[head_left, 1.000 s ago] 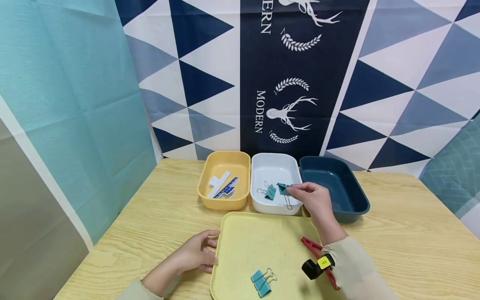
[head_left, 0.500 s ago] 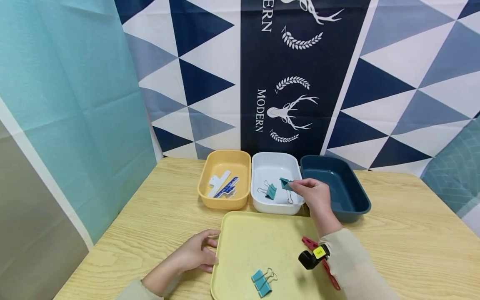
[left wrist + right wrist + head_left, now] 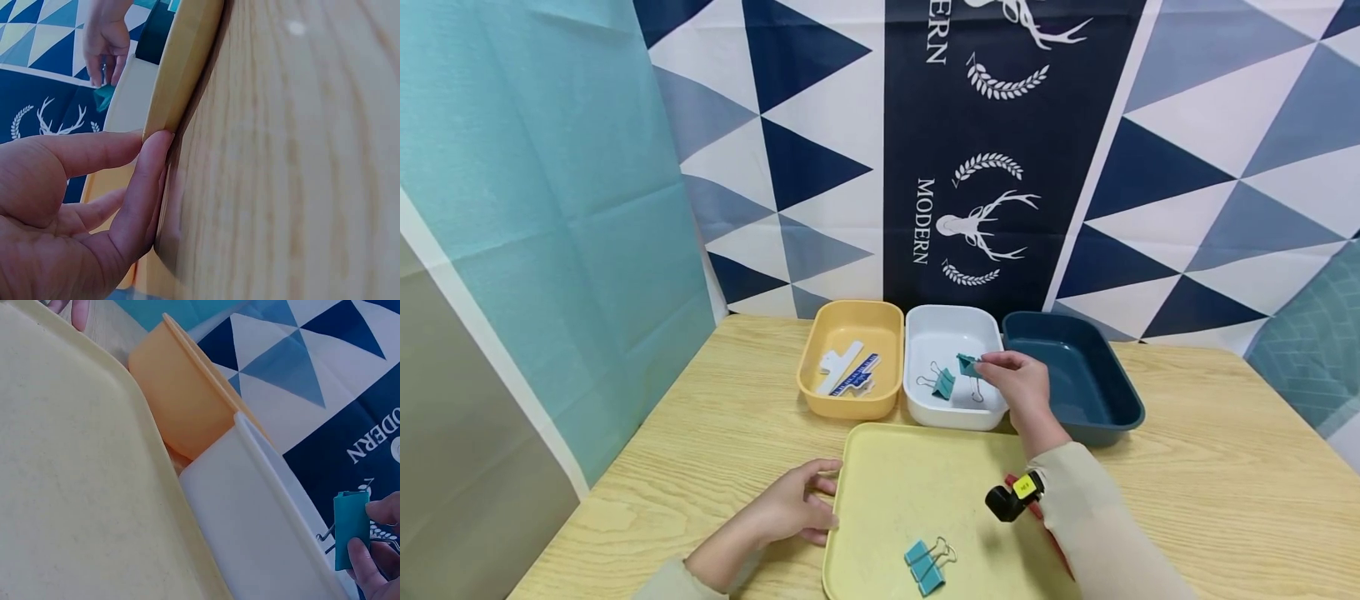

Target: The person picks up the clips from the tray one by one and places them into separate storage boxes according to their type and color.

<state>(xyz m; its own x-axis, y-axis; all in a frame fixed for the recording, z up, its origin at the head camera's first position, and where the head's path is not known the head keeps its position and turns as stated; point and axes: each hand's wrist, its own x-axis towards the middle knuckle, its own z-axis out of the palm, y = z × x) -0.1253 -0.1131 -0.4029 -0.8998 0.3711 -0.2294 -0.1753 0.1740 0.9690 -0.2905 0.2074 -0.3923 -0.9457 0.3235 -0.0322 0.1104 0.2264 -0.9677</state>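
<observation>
In the head view my right hand (image 3: 1018, 387) pinches a teal binder clip (image 3: 967, 367) over the right side of the white bin (image 3: 955, 417). Thumb and fingers hold the clip's body (image 3: 352, 528) in the right wrist view, its wire handles sticking out. Another teal binder clip (image 3: 943, 383) lies inside that bin. My left hand (image 3: 790, 504) holds the left edge of the yellow tray (image 3: 880, 467), thumb and finger at its rim in the left wrist view. On the tray lies a teal binder clip (image 3: 925, 568). A long red object (image 3: 1056, 546) is partly hidden beneath my right forearm.
Left of the white bin stands a yellow-orange bin (image 3: 850, 407) holding a white clip (image 3: 841, 367) and a blue-and-white clip (image 3: 856, 379). A dark blue bin (image 3: 1075, 367) stands right of it. Patterned cloth (image 3: 820, 167) hangs behind the wooden table (image 3: 737, 392).
My right hand and forearm have shifted slightly to the left, with the binder clip still pinched over the white bin. The wrist now covers more of the red object. My left hand stays put.
</observation>
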